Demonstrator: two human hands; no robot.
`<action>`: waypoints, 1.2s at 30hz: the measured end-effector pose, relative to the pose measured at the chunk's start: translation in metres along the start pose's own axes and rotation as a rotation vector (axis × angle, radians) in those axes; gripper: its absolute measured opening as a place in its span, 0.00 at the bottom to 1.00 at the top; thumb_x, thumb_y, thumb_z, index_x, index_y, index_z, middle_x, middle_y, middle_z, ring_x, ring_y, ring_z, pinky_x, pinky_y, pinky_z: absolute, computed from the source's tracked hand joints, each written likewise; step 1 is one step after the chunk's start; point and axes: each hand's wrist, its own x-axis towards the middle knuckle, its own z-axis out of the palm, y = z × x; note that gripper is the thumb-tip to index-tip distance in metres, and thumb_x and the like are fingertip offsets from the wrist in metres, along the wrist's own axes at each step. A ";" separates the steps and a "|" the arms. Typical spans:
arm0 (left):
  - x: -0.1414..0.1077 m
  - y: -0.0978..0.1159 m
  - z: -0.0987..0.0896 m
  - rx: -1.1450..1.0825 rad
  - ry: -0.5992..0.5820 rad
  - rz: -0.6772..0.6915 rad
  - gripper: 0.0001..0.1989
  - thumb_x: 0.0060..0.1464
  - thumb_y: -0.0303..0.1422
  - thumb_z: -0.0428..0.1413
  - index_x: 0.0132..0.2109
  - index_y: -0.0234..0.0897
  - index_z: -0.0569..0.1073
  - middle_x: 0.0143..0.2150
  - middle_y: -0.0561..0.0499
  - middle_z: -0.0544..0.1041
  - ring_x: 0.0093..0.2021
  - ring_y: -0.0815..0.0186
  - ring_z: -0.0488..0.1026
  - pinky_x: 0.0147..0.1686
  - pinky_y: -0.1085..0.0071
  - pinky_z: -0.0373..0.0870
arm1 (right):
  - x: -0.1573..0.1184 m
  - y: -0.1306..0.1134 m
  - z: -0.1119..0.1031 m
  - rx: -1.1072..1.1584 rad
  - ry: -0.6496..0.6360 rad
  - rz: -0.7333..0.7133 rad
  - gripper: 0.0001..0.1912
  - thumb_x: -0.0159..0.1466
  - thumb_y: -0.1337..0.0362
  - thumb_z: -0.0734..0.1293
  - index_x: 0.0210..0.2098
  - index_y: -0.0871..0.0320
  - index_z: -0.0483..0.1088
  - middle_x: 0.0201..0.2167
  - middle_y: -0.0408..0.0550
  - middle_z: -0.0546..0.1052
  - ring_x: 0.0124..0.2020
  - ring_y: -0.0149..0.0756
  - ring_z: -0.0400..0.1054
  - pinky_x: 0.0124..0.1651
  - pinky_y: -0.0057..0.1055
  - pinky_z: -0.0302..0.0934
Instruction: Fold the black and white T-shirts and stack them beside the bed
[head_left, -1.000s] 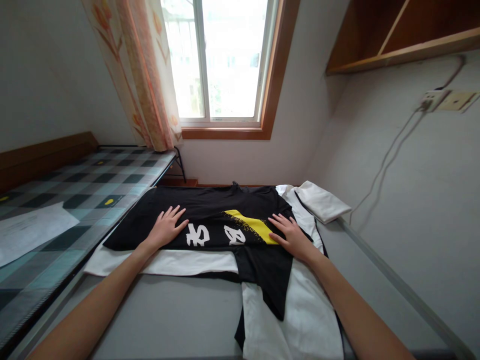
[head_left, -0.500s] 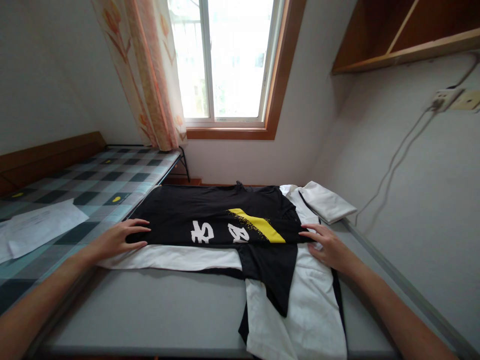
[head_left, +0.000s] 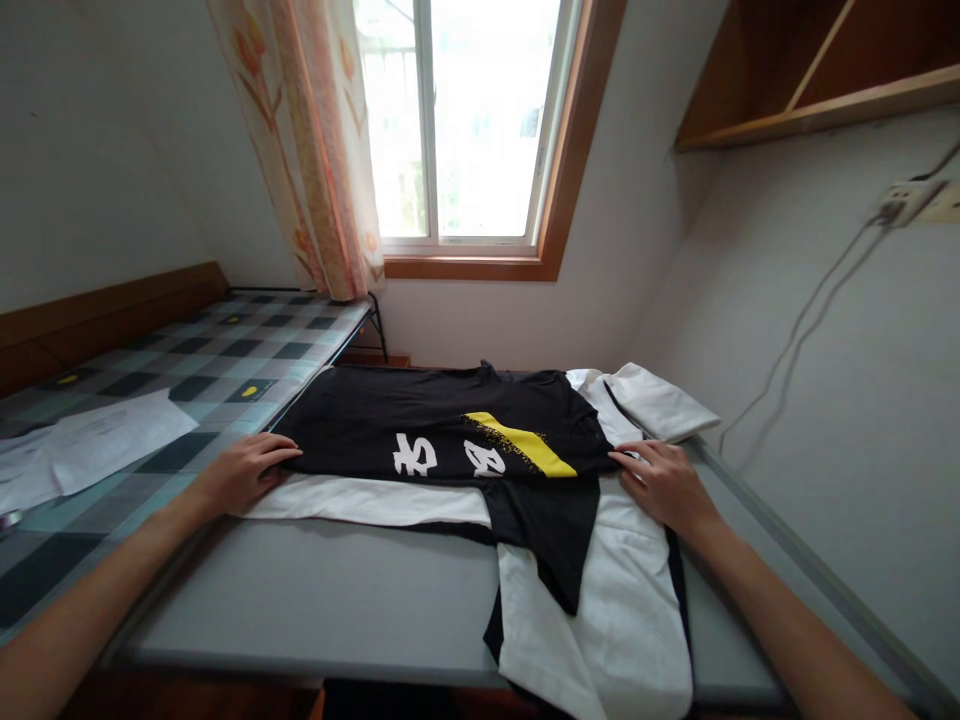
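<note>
**Two hands hold a black garment by opposite ends of its near fold**

The black fabric garment with white lettering and a yellow stripe (head_left: pixel 420 410) lies across the far half of the grey, smooth-topped desk (head_left: pixel 322 590), its long folded edge running roughly parallel to the desk's near edge. The left hand (head_left: pixel 240 475) is at the left end of that fold, fingers nearly closed on the black cloth; the right hand (head_left: pixel 667 485) has a similar narrow pinch at the other end. How far each thumb reaches underneath is hidden. Holding it this wide apart probably keeps the fold straight and the cloth between from bunching.

White fabric (head_left: pixel 637 600) lies beneath and beside the black; its lower part passes over the desk's near edge, where its weight could tug slightly. A pointed black flap (head_left: pixel 555 540) rests on it, seemingly left loose because neither hand needs it for the fold. The folded white cloth portion (head_left: pixel 660 400) sits by the far right corner, beyond the right hand, likely out of its way.
</note>
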 end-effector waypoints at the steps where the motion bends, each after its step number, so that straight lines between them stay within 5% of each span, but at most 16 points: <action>1: -0.001 0.000 0.001 0.000 0.000 0.010 0.18 0.54 0.38 0.49 0.46 0.43 0.79 0.49 0.46 0.78 0.49 0.58 0.74 0.54 0.61 0.68 | 0.000 0.000 -0.001 -0.004 0.005 0.008 0.14 0.64 0.67 0.62 0.44 0.56 0.78 0.45 0.52 0.78 0.45 0.46 0.68 0.48 0.42 0.56; 14: 0.010 0.019 -0.012 0.102 -0.186 -0.050 0.30 0.47 0.25 0.48 0.58 0.45 0.72 0.54 0.47 0.75 0.50 0.56 0.73 0.50 0.62 0.68 | 0.003 -0.008 0.002 0.029 -0.045 0.042 0.14 0.60 0.70 0.62 0.41 0.56 0.78 0.42 0.52 0.78 0.43 0.44 0.68 0.47 0.40 0.56; 23: 0.005 0.018 0.001 0.169 -0.011 -0.012 0.19 0.58 0.35 0.48 0.52 0.42 0.76 0.49 0.43 0.76 0.46 0.54 0.74 0.47 0.59 0.67 | 0.007 -0.017 -0.003 -0.009 -0.076 0.083 0.13 0.61 0.68 0.62 0.40 0.56 0.77 0.41 0.52 0.78 0.43 0.44 0.67 0.46 0.39 0.55; 36: 0.010 0.015 -0.013 0.029 -0.036 -0.026 0.19 0.56 0.43 0.49 0.43 0.42 0.80 0.43 0.45 0.80 0.42 0.58 0.76 0.48 0.64 0.69 | 0.015 -0.010 -0.014 -0.038 -0.054 0.073 0.12 0.61 0.67 0.62 0.37 0.54 0.78 0.37 0.50 0.78 0.41 0.43 0.68 0.44 0.39 0.54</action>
